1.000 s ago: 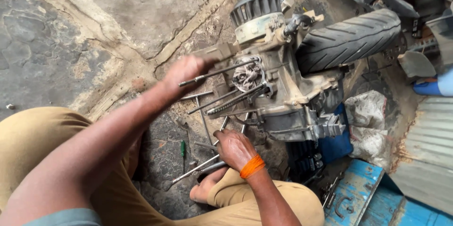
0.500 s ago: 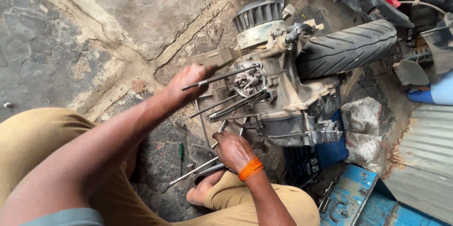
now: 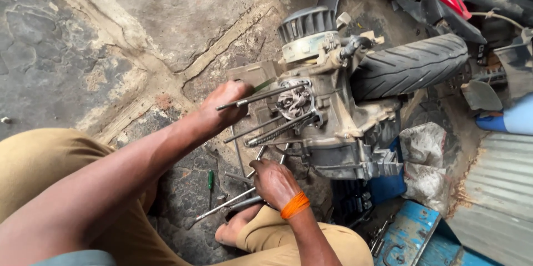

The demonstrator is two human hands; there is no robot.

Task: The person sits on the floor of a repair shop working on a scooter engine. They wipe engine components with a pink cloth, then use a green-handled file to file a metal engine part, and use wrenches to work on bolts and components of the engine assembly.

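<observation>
While the engine (image 3: 333, 127) lies on its side on the stone floor (image 3: 111, 33), work stands at its open cylinder end.

Head view:
- Engine: centre of frame, grimy and pale grey. Black ribbed fan cover (image 3: 306, 23) at 12 o'clock, tyre (image 3: 411, 69) at 2 o'clock. Long bare studs project toward 8 o'clock, with a chain (image 3: 293, 102) showing between them.
- Left hand (image 3: 225, 108): at 9 o'clock of the engine, closed around the top stud (image 3: 266, 95).
- Right hand (image 3: 275, 182): at 6 o'clock of the engine, knuckles up, fingers curled among the lower studs. Whether it grips one cannot be told.
- Step, as judged: work on the studs, with the cylinder already off.
- Next move, as judged: calls for a firm grip on the greasy stud and a steadied engine.
- Floor items: loose rods (image 3: 227, 205) and a green screwdriver (image 3: 210, 180) at 7 o'clock, just beside a bare foot (image 3: 233, 232). Blue box (image 3: 408, 238) at 5 o'clock.
</observation>
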